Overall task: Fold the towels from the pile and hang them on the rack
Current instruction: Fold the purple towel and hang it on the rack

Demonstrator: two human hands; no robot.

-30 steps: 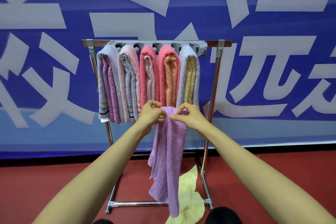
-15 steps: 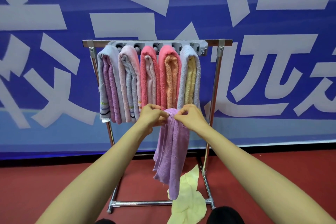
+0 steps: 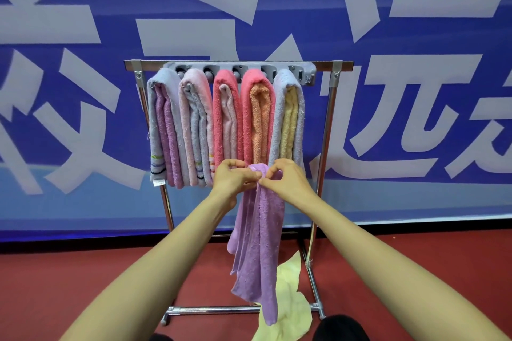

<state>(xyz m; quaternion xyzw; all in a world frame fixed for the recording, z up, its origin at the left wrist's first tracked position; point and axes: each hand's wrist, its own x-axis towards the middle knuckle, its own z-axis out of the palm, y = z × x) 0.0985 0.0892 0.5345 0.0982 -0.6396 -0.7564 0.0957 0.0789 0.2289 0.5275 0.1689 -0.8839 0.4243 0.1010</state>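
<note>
Purple towel (image 3: 257, 243) hung lengthwise from both hands, its top edge bunched between them and its tail dropping well below. We noted the left hand (image 3: 232, 178) with fingers curled, pinching the towel's top from the left. The right hand (image 3: 285, 180) pinched the same edge from the right, and the fingertips of the two hands were nearly touching. Just above and behind the hands we saw the hung towels (image 3: 225, 119), five folded bundles side by side on the rack (image 3: 151, 63), lower ends about level with the knuckles. Below the hands, a yellow towel (image 3: 288, 310) lay crumpled on the red floor (image 3: 69, 285) by the rack's base rail. Beyond the hands stood a blue banner (image 3: 415, 202) with large pale characters.
</note>
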